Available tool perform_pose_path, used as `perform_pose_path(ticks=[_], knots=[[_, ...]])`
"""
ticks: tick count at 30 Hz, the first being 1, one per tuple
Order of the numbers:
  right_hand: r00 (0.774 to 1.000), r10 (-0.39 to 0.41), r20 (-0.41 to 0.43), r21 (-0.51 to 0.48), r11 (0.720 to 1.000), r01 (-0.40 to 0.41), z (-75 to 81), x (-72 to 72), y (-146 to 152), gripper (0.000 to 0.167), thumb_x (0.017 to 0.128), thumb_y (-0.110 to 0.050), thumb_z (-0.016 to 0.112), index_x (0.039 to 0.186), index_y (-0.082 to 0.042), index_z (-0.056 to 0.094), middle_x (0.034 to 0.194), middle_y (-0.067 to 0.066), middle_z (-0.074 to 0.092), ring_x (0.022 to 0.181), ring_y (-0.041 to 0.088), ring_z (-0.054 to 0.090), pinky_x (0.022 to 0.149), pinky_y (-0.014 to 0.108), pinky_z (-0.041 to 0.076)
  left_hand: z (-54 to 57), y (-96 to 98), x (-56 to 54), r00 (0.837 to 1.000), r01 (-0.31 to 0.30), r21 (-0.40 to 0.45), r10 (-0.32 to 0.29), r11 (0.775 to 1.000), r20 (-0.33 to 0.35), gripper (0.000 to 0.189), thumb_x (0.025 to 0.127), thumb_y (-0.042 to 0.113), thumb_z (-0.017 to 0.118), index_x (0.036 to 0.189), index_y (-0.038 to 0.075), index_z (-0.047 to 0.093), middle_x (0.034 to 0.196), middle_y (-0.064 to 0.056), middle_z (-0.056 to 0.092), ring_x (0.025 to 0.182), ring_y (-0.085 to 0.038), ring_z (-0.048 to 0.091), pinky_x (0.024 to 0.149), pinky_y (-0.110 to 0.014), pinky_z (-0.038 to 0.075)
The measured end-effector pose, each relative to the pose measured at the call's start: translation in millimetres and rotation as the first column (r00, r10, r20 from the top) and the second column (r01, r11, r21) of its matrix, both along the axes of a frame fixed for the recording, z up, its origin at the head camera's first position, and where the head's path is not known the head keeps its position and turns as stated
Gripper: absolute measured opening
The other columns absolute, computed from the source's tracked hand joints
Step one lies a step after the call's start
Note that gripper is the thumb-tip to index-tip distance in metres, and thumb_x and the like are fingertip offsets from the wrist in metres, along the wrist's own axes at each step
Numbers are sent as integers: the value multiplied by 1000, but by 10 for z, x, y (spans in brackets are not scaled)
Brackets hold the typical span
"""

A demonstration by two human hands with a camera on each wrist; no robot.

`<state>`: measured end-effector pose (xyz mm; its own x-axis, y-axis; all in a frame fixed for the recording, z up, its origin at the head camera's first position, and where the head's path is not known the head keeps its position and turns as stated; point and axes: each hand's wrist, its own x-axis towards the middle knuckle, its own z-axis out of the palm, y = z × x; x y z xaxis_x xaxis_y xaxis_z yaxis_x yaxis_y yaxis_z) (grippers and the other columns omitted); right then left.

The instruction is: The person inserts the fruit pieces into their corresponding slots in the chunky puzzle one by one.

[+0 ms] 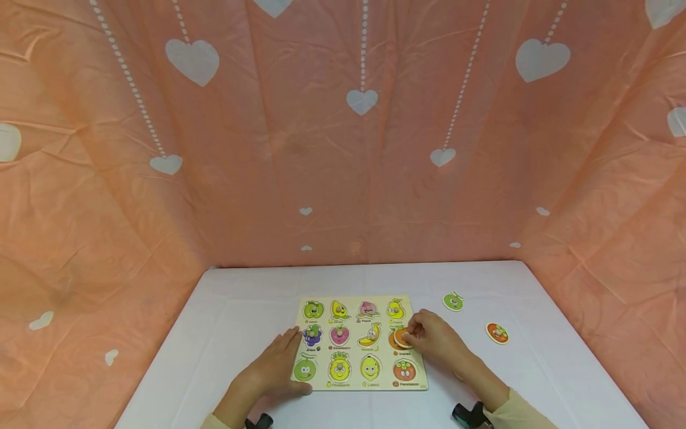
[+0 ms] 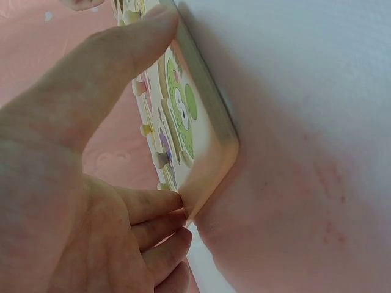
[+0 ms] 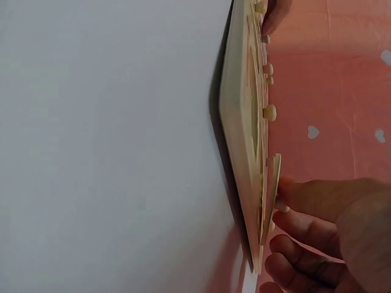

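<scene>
Orange puzzle piece, round, no long axis: pinched between thumb and finger of the right hand, much the nearer hand. Position: at that hand's fingertips, to its left, overlapping the orange figure on the board but offset towards the right hand; contact beneath, cannot tell. Puzzle board, pale, flat: between the hands, long axis running left to right. Left hand: thumb and fingers spread about the board's near left corner, touching it. Loose green piece: beyond the right hand, rightward.

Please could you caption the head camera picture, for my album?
Left hand holding a fruit puzzle at one corner, right hand pinching the orange piece over it.
</scene>
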<state>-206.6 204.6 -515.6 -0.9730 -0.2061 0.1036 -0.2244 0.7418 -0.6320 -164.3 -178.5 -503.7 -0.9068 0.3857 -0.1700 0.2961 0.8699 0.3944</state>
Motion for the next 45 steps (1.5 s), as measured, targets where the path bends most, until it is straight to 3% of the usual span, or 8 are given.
perform_pose_path(ticks=[10,17,45], knots=[[999,8,-44,46,999,-6,-29,14,-72,26,89,-20,89,81,-20,65,80,-7,54,73,8,48,61,24,42,7,-7,26,1000,14,0,-14,1000,1,120,78,48,95,160,-15,33,170,-32,28,160,-46,26,133,-57,23],[999,-5,-37,88,996,8,-25,20,-122,30,89,-23,89,79,-22,62,78,-7,50,72,9,46,61,25,38,11,0,27,1000,4,16,-4,1000,2,120,77,45,96,159,-15,33,170,-31,28,160,-45,26,133,-57,24],[1000,-12,-1,103,995,12,-45,11,-177,32,90,-24,89,78,-22,60,75,-4,48,70,12,45,58,26,33,12,8,13,1000,-9,1,9,1000,-2,121,75,46,97,159,-14,34,170,-30,30,160,-44,28,133,-56,26]])
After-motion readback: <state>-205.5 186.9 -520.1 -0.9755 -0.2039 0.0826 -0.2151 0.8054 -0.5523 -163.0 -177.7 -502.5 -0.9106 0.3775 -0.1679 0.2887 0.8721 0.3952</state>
